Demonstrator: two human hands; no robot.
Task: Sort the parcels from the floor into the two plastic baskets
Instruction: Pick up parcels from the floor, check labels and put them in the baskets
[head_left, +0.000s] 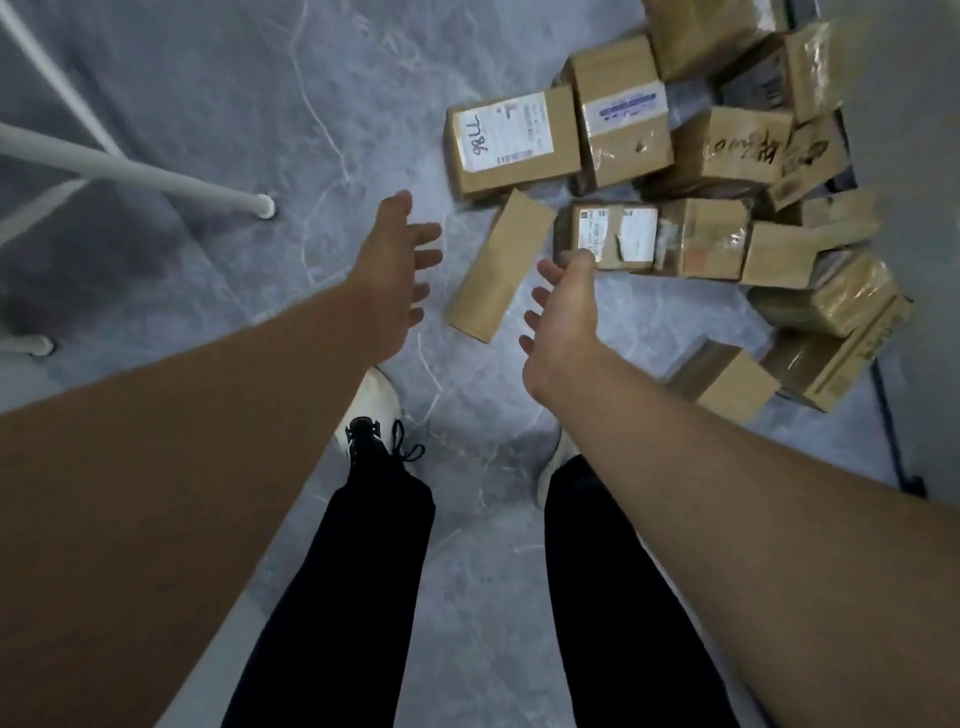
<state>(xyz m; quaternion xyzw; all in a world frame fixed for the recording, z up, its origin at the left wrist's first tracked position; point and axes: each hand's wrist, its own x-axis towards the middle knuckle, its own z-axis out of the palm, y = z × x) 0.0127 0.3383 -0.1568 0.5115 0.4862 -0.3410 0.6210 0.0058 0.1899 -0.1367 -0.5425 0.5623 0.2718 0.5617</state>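
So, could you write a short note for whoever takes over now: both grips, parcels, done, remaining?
Left grip open, empty, left of the plain long parcel. Right grip open, empty, right of it; neither seems to touch it. Pile of parcels on the floor beyond. Baskets not in view, so nothing sorted can be confirmed. Remaining: this parcel, then the pile.

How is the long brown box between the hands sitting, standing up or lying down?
Lying down. The long brown box rests flat on the grey floor, its wide plain side facing up.
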